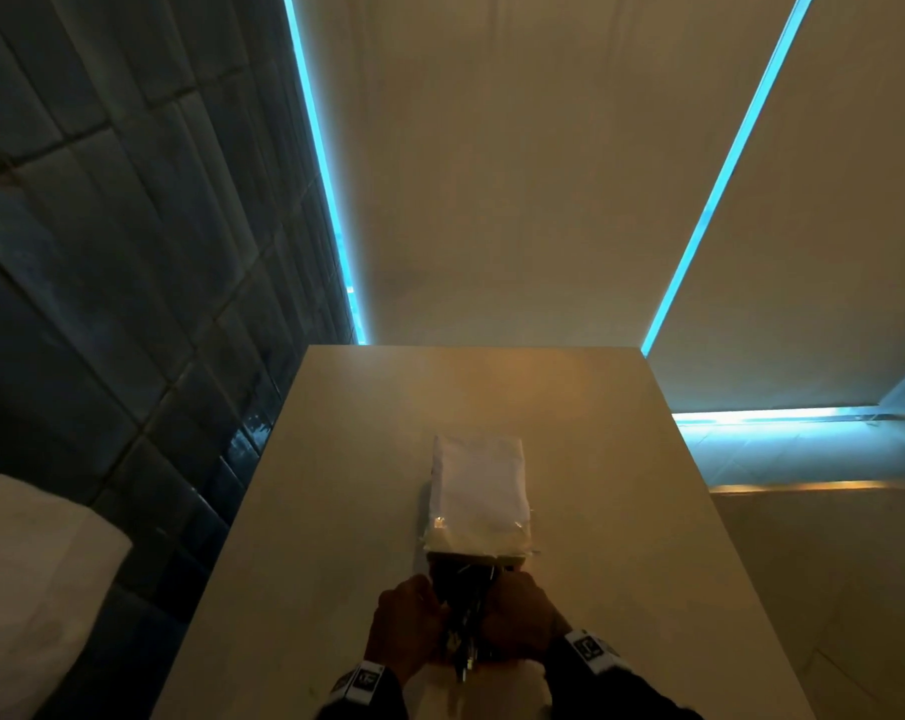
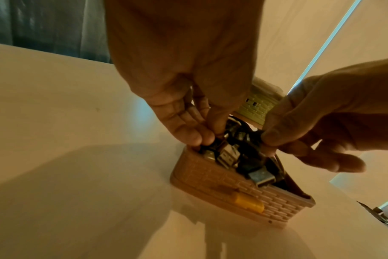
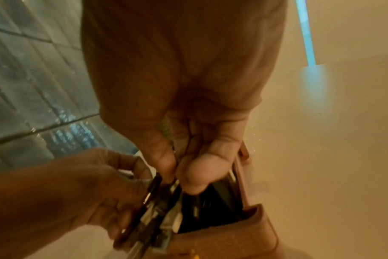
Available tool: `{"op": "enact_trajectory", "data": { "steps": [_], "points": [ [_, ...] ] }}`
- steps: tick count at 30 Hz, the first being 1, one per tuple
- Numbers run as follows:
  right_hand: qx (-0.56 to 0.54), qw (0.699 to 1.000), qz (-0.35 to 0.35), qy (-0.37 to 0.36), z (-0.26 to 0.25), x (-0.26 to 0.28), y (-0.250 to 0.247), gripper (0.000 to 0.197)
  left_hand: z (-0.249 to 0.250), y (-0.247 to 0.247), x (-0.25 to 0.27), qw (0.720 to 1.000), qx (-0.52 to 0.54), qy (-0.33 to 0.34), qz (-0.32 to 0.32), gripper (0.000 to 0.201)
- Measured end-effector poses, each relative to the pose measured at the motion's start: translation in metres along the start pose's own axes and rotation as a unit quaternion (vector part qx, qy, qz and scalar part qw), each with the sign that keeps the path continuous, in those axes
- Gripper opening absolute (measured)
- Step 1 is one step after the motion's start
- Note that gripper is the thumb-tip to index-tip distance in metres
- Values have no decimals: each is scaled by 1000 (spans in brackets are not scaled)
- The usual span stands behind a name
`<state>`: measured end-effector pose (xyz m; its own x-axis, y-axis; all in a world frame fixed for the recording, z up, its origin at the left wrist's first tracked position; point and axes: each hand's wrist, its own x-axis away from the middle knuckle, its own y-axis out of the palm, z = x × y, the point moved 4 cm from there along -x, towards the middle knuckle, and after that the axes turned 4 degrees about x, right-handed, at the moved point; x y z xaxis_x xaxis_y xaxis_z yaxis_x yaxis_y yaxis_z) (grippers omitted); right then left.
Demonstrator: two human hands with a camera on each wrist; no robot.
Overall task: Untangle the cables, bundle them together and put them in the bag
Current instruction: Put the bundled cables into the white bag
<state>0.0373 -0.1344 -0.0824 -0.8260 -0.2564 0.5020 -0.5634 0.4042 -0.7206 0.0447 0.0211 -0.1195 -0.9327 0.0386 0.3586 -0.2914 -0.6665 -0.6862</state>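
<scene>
A pale zip bag [image 1: 479, 480] lies on the table with its open mouth toward me. In the left wrist view its brick-patterned rim [image 2: 213, 175] carries a yellow slider [image 2: 248, 203]. A bundle of black cables [image 1: 463, 610] with metal USB plugs [image 2: 228, 156] sticks out of the mouth. My left hand [image 1: 409, 621] grips the bundle from the left, fingers curled at the rim [image 2: 206, 138]. My right hand [image 1: 518, 615] pinches the cables from the right between thumb and forefinger [image 2: 268, 140]. In the right wrist view the cables [image 3: 159, 215] run between both hands. How far the cables reach inside the bag is hidden.
The beige table [image 1: 336, 459] is narrow, with its far edge just beyond the bag. A dark tiled wall [image 1: 102, 252] runs along the left. Something white and soft [image 1: 35, 563] sits low at the left. A blue light strip [image 1: 726, 174] glows on the wall behind the table.
</scene>
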Motion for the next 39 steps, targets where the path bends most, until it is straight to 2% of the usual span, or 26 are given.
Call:
{"op": "enact_trajectory", "data": {
  "steps": [4, 7, 8, 11, 14, 16, 18, 20, 24, 28, 31, 34, 36, 39],
  "points": [
    [35, 997, -14, 60, 24, 9, 0, 26, 1, 1, 0, 1000, 13, -2, -2, 22],
    [32, 995, -20, 87, 30, 7, 16, 50, 5, -1, 2, 1000, 7, 18, 5, 25],
    [36, 995, -18, 88, 28, 6, 20, 51, 6, -1, 3, 1000, 9, 28, 7, 27],
    [52, 993, -22, 102, 23, 9, 22, 48, 8, -1, 9, 998, 21, 50, 7, 33],
    [58, 994, -40, 87, 26, 10, 22, 49, 6, 0, 13, 997, 39, 63, 1, 31],
    [29, 994, -67, 78, 29, 10, 18, 45, 4, 1, 14, 997, 43, 60, -21, 28],
    [-12, 993, -79, 87, 32, 9, 10, 33, 2, 4, 13, 996, 28, 63, -60, 28],
    [-43, 993, -52, 96, 35, 6, 5, 27, 3, 5, 12, 994, 9, 69, -82, 31],
    [0, 994, -8, 113, 39, -1, 14, 46, 9, 5, 11, 995, 2, 74, -68, 33],
    [21, 995, 7, 98, 34, -4, 24, 43, 12, 3, 12, 994, 1, 87, -66, 26],
    [1, 996, 4, 87, 35, -4, 23, 37, 15, -1, 15, 992, 0, 85, -95, 26],
    [-35, 997, -14, 67, 31, 1, 7, 31, 16, -3, 17, 990, -12, 65, -127, 39],
    [-48, 997, -34, 56, 28, 1, 5, 38, 17, 0, 18, 986, -50, 59, -150, 44],
    [-2, 999, -36, 27, 25, -2, 13, 45, 17, 4, 17, 982, -90, 59, -153, 56]
  ]
}}
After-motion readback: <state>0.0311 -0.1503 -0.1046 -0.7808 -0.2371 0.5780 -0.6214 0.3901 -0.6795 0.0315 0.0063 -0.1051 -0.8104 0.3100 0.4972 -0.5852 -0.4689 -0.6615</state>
